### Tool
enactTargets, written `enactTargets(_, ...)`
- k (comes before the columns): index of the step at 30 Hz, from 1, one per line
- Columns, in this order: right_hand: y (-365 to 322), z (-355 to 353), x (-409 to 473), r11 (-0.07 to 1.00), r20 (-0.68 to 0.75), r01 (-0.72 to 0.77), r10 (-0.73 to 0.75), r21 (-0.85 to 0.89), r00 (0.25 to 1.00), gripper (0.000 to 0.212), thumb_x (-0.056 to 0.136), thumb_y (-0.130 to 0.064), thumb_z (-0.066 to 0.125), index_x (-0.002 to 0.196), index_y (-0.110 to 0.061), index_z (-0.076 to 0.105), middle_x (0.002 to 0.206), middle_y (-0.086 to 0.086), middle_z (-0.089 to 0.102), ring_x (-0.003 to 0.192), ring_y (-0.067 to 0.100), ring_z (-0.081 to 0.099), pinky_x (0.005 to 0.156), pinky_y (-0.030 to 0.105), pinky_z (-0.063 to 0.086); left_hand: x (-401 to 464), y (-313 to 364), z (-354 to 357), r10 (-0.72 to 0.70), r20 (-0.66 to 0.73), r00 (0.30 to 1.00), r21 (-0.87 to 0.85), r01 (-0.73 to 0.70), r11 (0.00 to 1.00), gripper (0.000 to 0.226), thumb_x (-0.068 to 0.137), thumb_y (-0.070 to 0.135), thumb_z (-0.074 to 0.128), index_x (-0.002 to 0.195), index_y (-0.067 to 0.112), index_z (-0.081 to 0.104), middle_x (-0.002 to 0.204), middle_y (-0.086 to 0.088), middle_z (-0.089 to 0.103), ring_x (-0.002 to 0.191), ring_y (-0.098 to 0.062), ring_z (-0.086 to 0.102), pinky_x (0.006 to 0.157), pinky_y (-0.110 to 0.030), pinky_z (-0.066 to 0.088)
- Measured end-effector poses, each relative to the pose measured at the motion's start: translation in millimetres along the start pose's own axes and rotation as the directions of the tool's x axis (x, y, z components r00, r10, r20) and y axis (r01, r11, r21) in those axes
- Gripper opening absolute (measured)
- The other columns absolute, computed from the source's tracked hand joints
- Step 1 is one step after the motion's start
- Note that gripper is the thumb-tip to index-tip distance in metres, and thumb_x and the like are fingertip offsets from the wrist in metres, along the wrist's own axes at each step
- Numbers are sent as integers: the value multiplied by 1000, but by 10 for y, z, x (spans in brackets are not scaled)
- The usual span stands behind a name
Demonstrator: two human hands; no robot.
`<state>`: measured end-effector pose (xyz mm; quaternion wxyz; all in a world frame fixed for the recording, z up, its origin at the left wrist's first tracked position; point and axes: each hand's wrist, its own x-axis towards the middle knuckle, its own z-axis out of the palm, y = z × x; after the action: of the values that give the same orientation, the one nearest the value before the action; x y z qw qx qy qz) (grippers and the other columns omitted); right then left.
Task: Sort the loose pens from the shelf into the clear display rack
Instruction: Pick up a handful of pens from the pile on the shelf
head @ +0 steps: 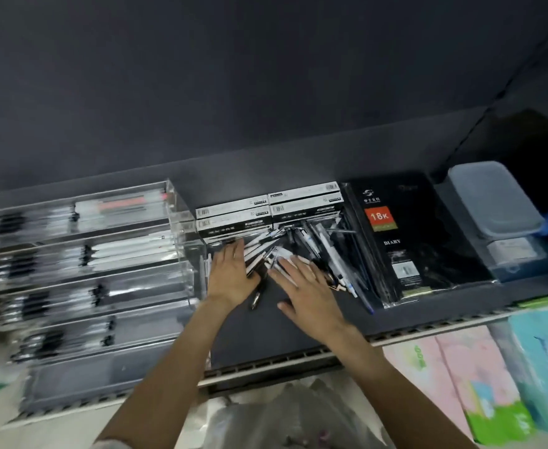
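A heap of loose pens (321, 251), black, white and clear, lies on the dark shelf (275, 332) in front of several black-and-white pen boxes (269, 212). My left hand (230, 277) rests flat on the left side of the heap, fingers straight. My right hand (308, 293) lies flat on the middle of the heap, fingers spread. One dark pen (257, 294) sticks out between the hands. The clear display rack (84, 267) stands to the left, its tiers holding rows of pens. The view is blurred by motion.
A black diary marked 18K (412, 234) lies right of the pens, with clear plastic cases (493, 202) beyond it. Pastel notebooks (460, 377) fill a lower shelf at right. A crumpled plastic bag (282, 416) sits below the shelf's front edge.
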<state>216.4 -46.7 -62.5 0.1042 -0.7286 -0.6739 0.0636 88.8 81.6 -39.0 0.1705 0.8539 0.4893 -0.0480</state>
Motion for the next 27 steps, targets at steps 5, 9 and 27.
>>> enactTargets(5,150,85,77,1000,60,-11,9,24,998,66,80,-32,70,139,-20,43,147,4,39,139,26,31,113,48,25,104,52,48,-20,41,999,124,14,992,66,89,35,55,144,11,29,139,-10,39,129,-27,35,110,-33,26)
enactTargets(9,256,118,77,1000,30,28,-28,1,999,71,67,-36,81,131,-19,53,136,3,53,128,25,47,104,47,38,227,104,13,-61,68,996,66,56,996,52,89,34,60,131,11,42,130,-11,46,124,-27,42,105,-33,32)
enactTargets(27,299,179,86,998,-85,52,-54,-29,995,69,63,-39,82,124,-18,60,132,3,56,124,26,51,101,45,41,226,172,-46,-47,212,976,116,22,993,37,96,27,49,121,2,39,118,-19,57,107,-34,58,88,-35,43)
